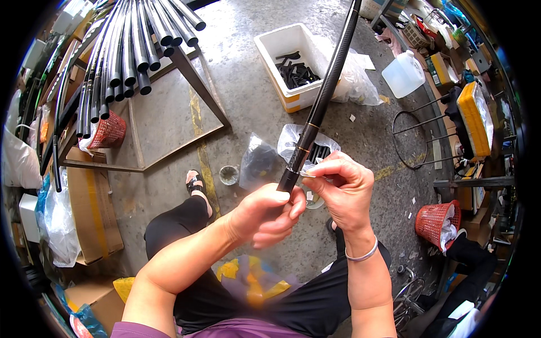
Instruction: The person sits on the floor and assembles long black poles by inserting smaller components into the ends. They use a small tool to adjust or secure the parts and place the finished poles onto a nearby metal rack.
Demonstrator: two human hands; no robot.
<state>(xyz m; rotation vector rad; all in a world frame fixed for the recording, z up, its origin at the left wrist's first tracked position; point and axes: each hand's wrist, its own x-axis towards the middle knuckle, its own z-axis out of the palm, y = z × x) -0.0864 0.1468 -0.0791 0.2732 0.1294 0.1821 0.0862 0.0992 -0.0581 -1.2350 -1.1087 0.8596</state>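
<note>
A black fishing rod with a woven-look surface and thin gold rings slants up and away to the right, out past the top of the view. My left hand is wrapped round its lower end, fingers slightly smeared by motion. Close beside the rod, thumb and forefinger of my right hand pinch a small whitish strip; whether it touches the rod I cannot tell. Just above my left hand a shiny patterned band circles the rod. Beyond my hands, a bag-lined container holds short black pieces.
Several black tubes lie on a metal frame at far left. A white foam box with black parts stands ahead. A translucent jug, wire stand and red basket are at right; a small tin stands near my foot.
</note>
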